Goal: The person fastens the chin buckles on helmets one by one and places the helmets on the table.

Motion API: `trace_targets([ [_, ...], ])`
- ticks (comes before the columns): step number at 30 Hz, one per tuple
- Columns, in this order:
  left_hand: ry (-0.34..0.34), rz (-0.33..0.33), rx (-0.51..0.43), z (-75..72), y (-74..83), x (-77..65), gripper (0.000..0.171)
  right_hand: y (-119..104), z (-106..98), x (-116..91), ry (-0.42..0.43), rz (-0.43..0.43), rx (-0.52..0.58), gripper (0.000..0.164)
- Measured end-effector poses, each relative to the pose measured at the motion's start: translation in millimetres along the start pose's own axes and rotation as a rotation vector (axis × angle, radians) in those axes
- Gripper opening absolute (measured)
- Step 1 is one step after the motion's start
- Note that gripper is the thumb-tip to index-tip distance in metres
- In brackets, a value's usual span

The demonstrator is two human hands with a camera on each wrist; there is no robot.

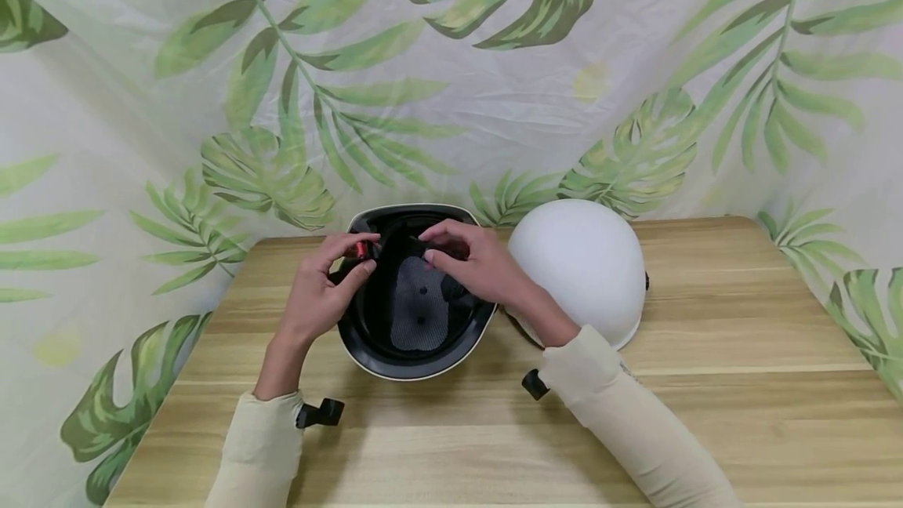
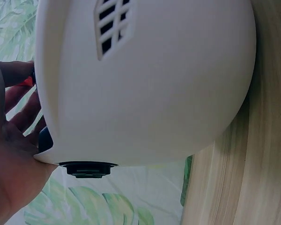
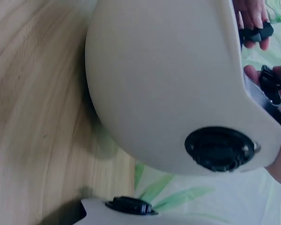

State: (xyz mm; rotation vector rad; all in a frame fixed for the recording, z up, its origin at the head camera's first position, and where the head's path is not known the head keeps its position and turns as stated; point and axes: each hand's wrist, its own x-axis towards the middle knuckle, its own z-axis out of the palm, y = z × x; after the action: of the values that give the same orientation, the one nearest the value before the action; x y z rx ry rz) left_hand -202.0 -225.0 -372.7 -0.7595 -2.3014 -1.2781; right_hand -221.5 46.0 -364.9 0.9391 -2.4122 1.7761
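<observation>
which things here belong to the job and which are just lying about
Seemingly in the job:
upturned helmet
red-and-black fastener, pinched by the left hand
black fastener, held by the right hand

Apparently just there:
dome-up white helmet, to the right
wooden table
leaf-print cloth behind

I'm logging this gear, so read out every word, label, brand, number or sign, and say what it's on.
None can be read in any view.
Upturned helmet and the second helmet beside it: no lettering on the visible shells.
Black side fitting: no legible marking.
Red-and-black clip: any marking is too small to read.
Leaf-print backdrop: pattern only, no words.
</observation>
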Motion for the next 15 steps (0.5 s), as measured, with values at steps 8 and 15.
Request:
trace_targets([
  [8, -0.031, 0.049, 0.041, 3.2, -5.6, 1.7, 0.037, 9.1, -14.3, -9.1, -0.013, 0.028, 0.002, 0.026],
  [15, -0.04, 0.081, 0.112, 6.9, -3.0, 1.5, 0.043, 19.1, -9.5, -13.6, 0.056, 0.039, 0.111, 0.028],
])
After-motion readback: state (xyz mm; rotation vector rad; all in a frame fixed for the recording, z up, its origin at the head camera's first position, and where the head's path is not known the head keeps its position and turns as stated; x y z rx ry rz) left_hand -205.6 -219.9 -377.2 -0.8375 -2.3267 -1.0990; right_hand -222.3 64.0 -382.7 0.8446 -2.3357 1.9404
